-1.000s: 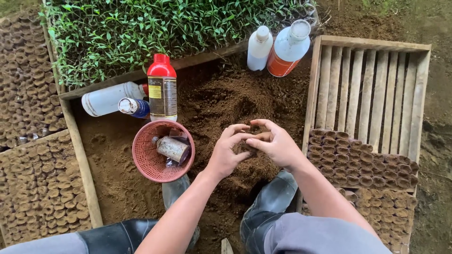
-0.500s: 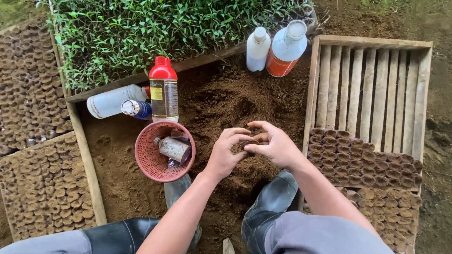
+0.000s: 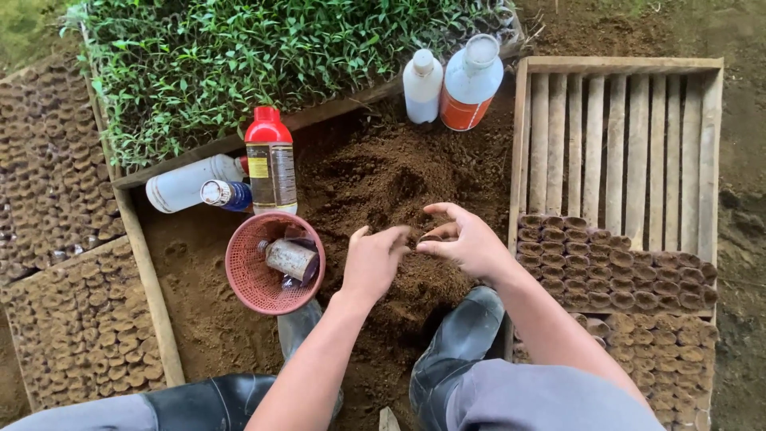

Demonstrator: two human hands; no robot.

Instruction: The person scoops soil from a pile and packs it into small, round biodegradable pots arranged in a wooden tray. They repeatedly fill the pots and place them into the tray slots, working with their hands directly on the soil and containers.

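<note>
A tray of green seedlings (image 3: pixel 271 56) fills the top of the view. Just below it stand a white bottle (image 3: pixel 420 85) and a white bottle with an orange label (image 3: pixel 469 84). A red-capped bottle (image 3: pixel 270 164) stands upright beside a white jug lying on its side (image 3: pixel 191 183) and a small blue bottle (image 3: pixel 226 195). A pink mesh basket (image 3: pixel 243 267) holds a tin can (image 3: pixel 290 258). Black rubber boots (image 3: pixel 459 347) stand at the bottom edge.

Dark brown soil (image 3: pixel 383 183) fills the centre of the frame. A pink mesh basket (image 3: pixel 249 275) sits lower left of it, a red-capped bottle (image 3: pixel 270 160) above, green seedlings (image 3: pixel 263 56) at upper left, and an orange-banded white bottle (image 3: pixel 467 84) at the top.
</note>
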